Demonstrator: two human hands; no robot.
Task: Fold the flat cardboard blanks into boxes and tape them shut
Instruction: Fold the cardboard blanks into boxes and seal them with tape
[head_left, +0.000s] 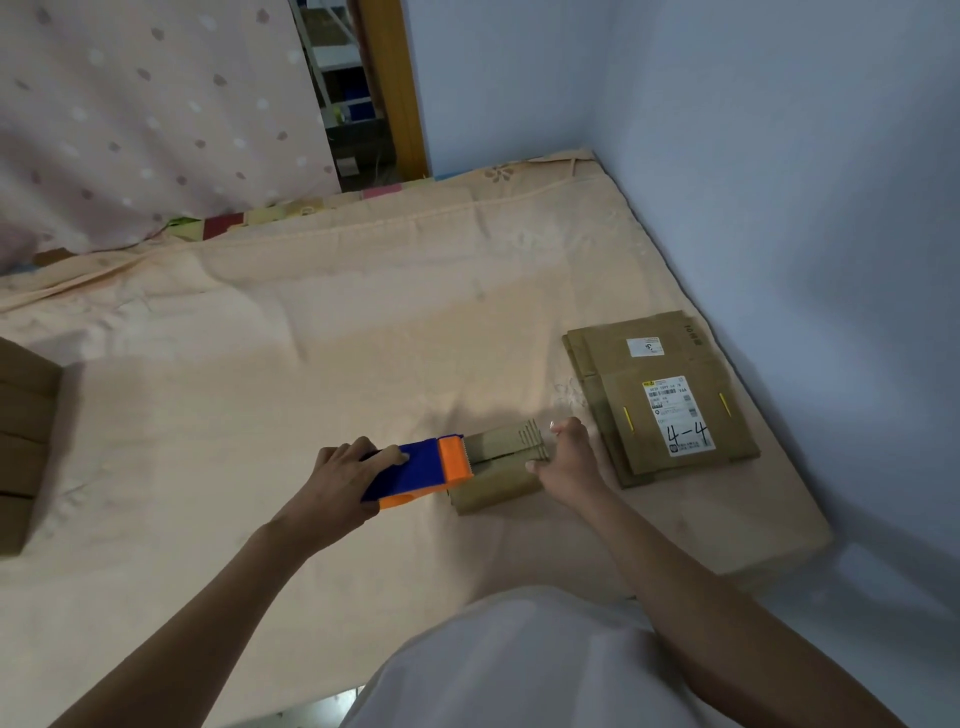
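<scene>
Shown on the bed cover (322, 332), with every place reckoned from the small folded box (496, 467). Nearest the viewer, against the box's left end: left hand (340, 475), fingers curled round the blue-and-orange tape dispenser (415, 473), the orange cutter end laid on the box top, presumably so that a strip could be run along the centre seam between the closed flaps. At the box's right end: right hand (563, 457), fingers bent over and pressed against that end, probably to brace the box against the dispenser's drag and to keep the flaps down; whether a tape end was pinned beneath the fingers could not be told. Box itself resting flat on the soft cover, flaps closed; a seam line visible along the top, tape on it not discernible. Just beyond the right hand, right of the box: stack of flat cardboard blanks (660, 400), topmost one carrying a white shipping label hand-marked "4-4", seemingly kept within reach as the supply for the next folds. Well to the left of the box, at the picture's edge: pile of brown boxes (23, 441), only partly in view, possibly finished ones set apart from the unfolded stock. Farther behind the box: spotted curtain (156, 124) hanging to the cover's far edge, and blue wall (753, 156) rising close behind the blanks.
</scene>
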